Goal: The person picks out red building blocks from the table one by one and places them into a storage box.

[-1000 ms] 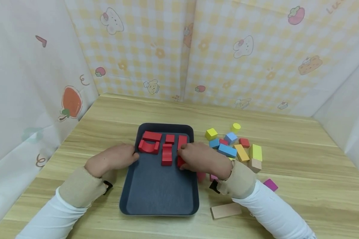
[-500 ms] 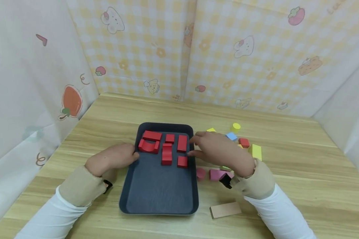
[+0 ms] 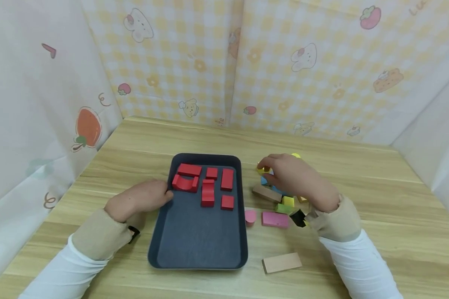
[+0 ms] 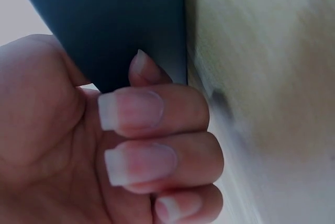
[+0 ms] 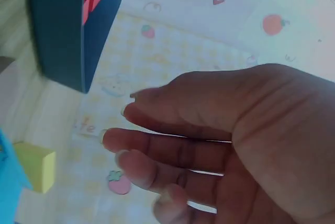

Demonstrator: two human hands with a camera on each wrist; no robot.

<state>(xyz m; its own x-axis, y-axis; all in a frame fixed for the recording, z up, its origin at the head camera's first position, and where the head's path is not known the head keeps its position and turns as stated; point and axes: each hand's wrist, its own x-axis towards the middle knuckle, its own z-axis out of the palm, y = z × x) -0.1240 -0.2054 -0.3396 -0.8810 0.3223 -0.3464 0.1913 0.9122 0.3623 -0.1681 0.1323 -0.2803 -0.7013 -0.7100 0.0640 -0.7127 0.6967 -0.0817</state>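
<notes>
My left hand (image 3: 140, 197) grips the left rim of a dark blue-grey tray (image 3: 198, 243); in the left wrist view its fingers (image 4: 157, 164) curl beside the tray wall. Inside the tray's far half lie several red wooden blocks: two arch-cut blocks (image 3: 208, 198), oblong ones (image 3: 227, 178) and small squares (image 3: 227, 202). Over the pile right of the tray hovers my right hand (image 3: 295, 176), fingers loosely bent and nothing between them. Nearest its fingertips are a yellow block (image 3: 262, 170) and a blue block (image 3: 264, 181). The hand hides part of the pile.
Beside the tray lie a pink round-ended block (image 3: 250, 217), a pink oblong block (image 3: 275, 219), a green block (image 3: 282, 208) and a brown plank (image 3: 266, 193). A pale wooden plank (image 3: 282, 263) lies nearer. A patterned curtain (image 3: 194, 62) stands behind the table.
My right hand has let go of the small red square block in the tray and moved right, over the loose blocks. The left hand has stayed at the tray's rim.
</notes>
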